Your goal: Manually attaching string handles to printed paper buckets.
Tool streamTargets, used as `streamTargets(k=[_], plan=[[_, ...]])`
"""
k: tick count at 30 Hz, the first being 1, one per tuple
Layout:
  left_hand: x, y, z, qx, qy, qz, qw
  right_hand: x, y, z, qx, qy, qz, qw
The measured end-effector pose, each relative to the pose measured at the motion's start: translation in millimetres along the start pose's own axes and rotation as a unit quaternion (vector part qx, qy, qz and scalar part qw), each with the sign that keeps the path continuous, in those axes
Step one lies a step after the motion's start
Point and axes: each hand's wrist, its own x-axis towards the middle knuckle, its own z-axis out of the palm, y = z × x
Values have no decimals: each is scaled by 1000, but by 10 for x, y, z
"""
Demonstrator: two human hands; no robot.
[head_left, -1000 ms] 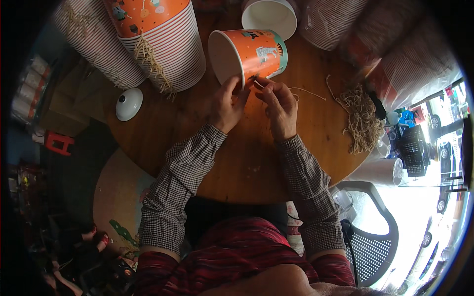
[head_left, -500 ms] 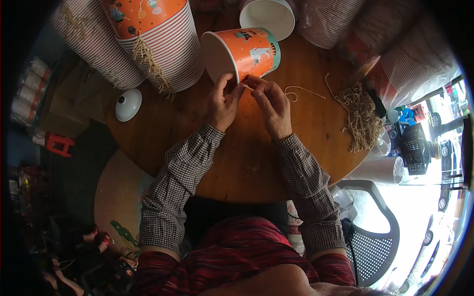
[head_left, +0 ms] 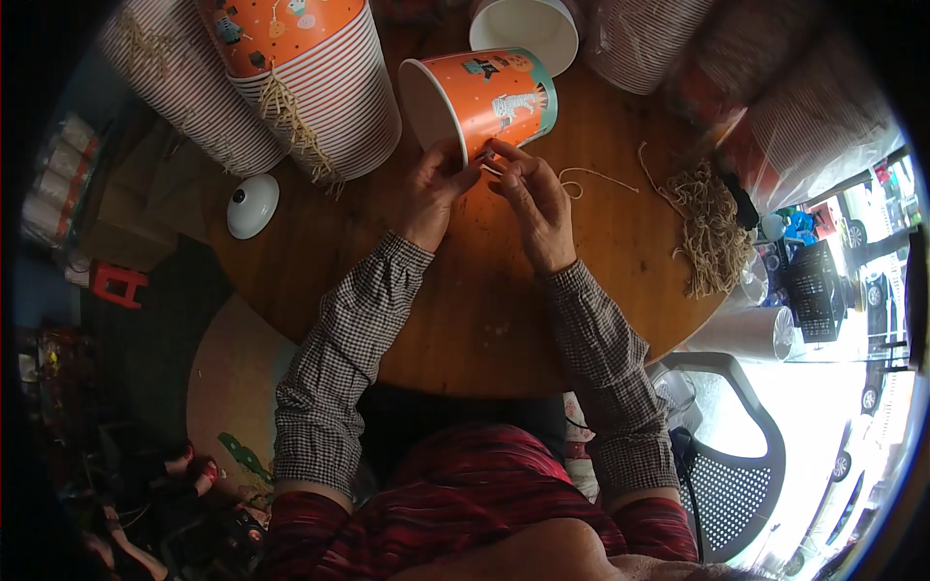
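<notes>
An orange paper bucket [head_left: 484, 97] with a green band and cartoon prints lies on its side, its mouth facing left. My left hand [head_left: 431, 198] is closed on the lower rim, fingers partly inside the mouth and thumb outside. Just right of the rim, my right hand [head_left: 538, 208] pinches a thin pale cord [head_left: 601, 175] close to the bucket's wall. The cord's loose tail curls away on the tabletop to the right. Fingers hide exactly where cord and bucket meet. Further right sits a tangled heap of the same cords [head_left: 715, 232].
Nested bucket stacks [head_left: 334, 107] with knotted cords hanging from them stand at the far left of the round wooden table [head_left: 465, 329]. A white lid [head_left: 254, 206] lies beside them. Behind is a white bucket [head_left: 528, 34]; plastic-wrapped stacks [head_left: 814, 116] fill the far right. A grey chair [head_left: 765, 416] is nearby.
The bucket has shifted slightly right and tilted a little. My left hand has moved right along with the rim, and my right fingers have drawn closer against the bucket's wall.
</notes>
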Motion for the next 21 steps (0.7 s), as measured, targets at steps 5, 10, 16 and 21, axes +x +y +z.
streamTargets(k=[5,10,16,21], plan=[[9,-14,-21,13,-12,0,1000,11,53,-26,-26,-14,-20,999],[-29,26,44,-1,18,1,1000,8,47,-13,-8,-10,-7,1000],[-41,22,10,37,21,4,999,10,87,-31,-33,-31,-22,999],[-47,83,49,28,14,-20,999,5,65,-36,-50,-36,-22,998]])
